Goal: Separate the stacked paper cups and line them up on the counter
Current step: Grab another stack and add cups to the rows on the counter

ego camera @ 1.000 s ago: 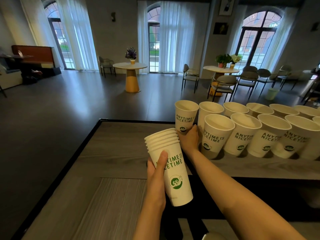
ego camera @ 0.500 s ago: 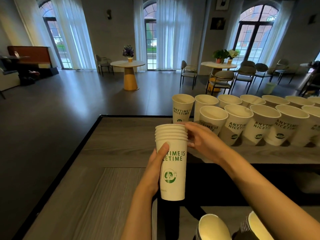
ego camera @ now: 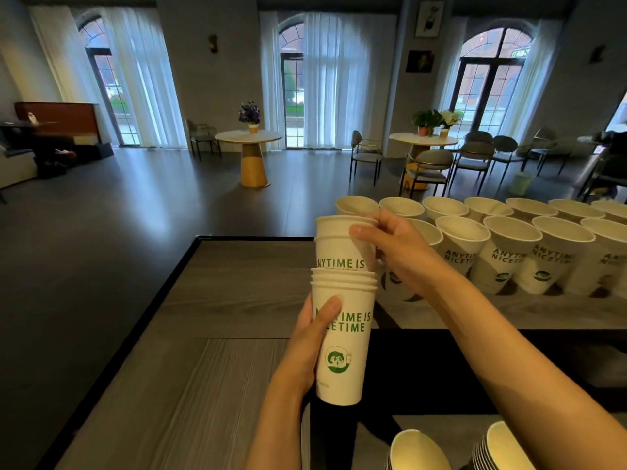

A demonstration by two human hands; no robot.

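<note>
While the left hand (ego camera: pixel 307 347) is wrapping its thumb and fingers around the lower wall of a stack of paper cups (ego camera: pixel 342 337), the right hand (ego camera: pixel 390 245) is pinching the rim of the top cup (ego camera: pixel 339 245), thumb on the near wall and fingers curled over the lip. That cup is standing partly out of the stack, its mouth facing up and its green lettering showing above the nested rims. Stack and cup are sharing one long axis, close to upright, and both are being held in the air above the near part of the grey wood-grain tabletop (ego camera: pixel 217 334). To the right, two rows of single cups (ego camera: pixel 509 245) are standing mouth-up on the tabletop, running away toward the right edge of the picture. More nested cups (ego camera: pixel 502 449) are showing at the bottom right corner. Beyond the tabletop, a large room with a dark floor (ego camera: pixel 135 212) is holding round tables (ego camera: pixel 249 137), chairs (ego camera: pixel 366 154) and tall arched windows (ego camera: pixel 295 79) with white curtains.
</note>
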